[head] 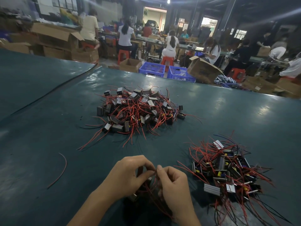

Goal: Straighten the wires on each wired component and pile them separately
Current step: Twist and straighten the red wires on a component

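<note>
Head view showed left hand (128, 174) and right hand (175, 185) pinching wires (155, 178) of one component (140, 171), with far pile (140, 110), near pile (228, 173), one loose wire (63, 168).

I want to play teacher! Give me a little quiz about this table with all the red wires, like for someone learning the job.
1. True or false: the left hand and the right hand both pinch red wires.
2. Where does the loose wire lie? A) on the table, left of the hands. B) inside a cardboard box. C) in a blue crate.
3. Fill in: ___ piles of wired components lie on the table.

Key: 1. True. 2. A. 3. Two: the big pile in the middle and the smaller pile beside the right hand.
</note>
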### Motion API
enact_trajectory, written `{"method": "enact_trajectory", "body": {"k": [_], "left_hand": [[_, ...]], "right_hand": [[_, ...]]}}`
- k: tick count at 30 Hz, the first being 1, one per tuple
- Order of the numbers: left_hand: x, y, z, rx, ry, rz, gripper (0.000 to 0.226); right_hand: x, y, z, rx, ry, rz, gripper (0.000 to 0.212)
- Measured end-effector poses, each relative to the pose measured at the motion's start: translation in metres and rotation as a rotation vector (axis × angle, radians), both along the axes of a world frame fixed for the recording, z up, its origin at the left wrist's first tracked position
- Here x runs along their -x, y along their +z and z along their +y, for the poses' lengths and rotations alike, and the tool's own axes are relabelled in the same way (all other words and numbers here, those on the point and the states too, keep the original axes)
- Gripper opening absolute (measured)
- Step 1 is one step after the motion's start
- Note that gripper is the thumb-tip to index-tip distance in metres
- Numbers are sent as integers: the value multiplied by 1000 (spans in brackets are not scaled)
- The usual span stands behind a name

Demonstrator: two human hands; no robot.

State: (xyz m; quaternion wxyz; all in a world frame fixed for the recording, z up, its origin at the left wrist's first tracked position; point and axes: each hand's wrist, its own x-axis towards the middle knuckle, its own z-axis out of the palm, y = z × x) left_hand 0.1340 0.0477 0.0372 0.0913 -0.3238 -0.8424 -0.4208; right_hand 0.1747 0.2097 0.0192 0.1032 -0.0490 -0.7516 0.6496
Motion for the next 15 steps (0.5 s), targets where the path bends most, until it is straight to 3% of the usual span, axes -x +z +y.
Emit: {"method": "enact_trajectory", "body": {"k": [2,4,7,11,15], "left_hand": [[2,1,-3,-74,15,-88,11],[3,2,-6,-126,21,-171,18],[3,4,-8,-146,-1,-283,15],[2,5,-7,-156,-18,-304,10],[0,4,-5,-112,2,-136,10]], "right_hand": [[-3,1,3,-282,-1,235,25],[-3,4,7,-405,23,368,2],[-1,4,13,-496,43,473,6],[-3,5,13,-607,27,419,5],[-8,6,2,-573,-20,318,19]]}}
